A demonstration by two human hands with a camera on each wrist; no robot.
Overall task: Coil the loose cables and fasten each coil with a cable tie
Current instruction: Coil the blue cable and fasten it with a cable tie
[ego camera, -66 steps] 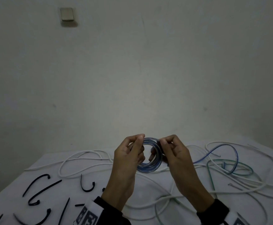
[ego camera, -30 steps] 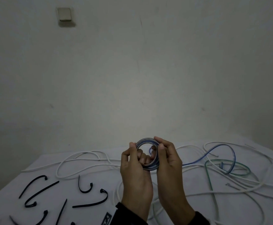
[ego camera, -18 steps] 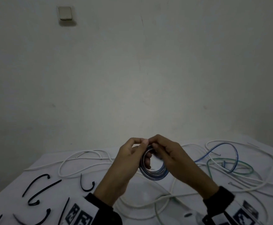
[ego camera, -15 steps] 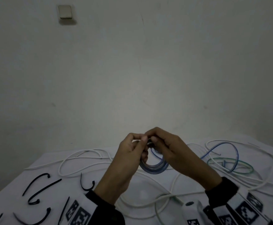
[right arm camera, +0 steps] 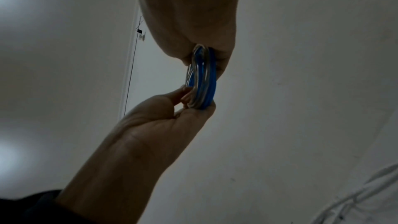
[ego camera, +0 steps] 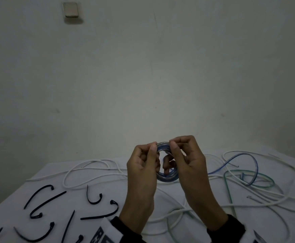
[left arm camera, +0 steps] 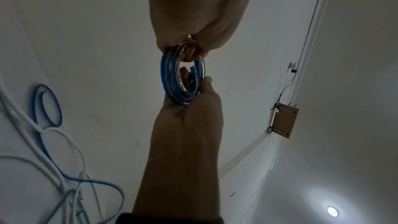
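A small coil of blue and clear cable [ego camera: 167, 178] is held upright above the table between both hands. My left hand [ego camera: 156, 152] pinches its left side with thumb and fingers. On the coil's upper right side my right hand [ego camera: 171, 152] pinches it, with fingers reaching through the ring. In the left wrist view the coil [left arm camera: 170, 77] has a loose end showing inside the ring. The right wrist view shows the coil [right arm camera: 202, 81] edge-on between the two hands. Several black cable ties [ego camera: 92, 197] lie on the table at the left.
The white-covered table [ego camera: 108, 188] carries loose white cables [ego camera: 90, 171], a blue cable [ego camera: 248, 165] and a green cable [ego camera: 231, 190] at the middle and right. A plain wall with a switch plate [ego camera: 70, 9] stands right behind the table.
Both hands have turned more upright and drawn back toward me, still holding the coil. Their pinch has shifted from the coil's top to its two sides.
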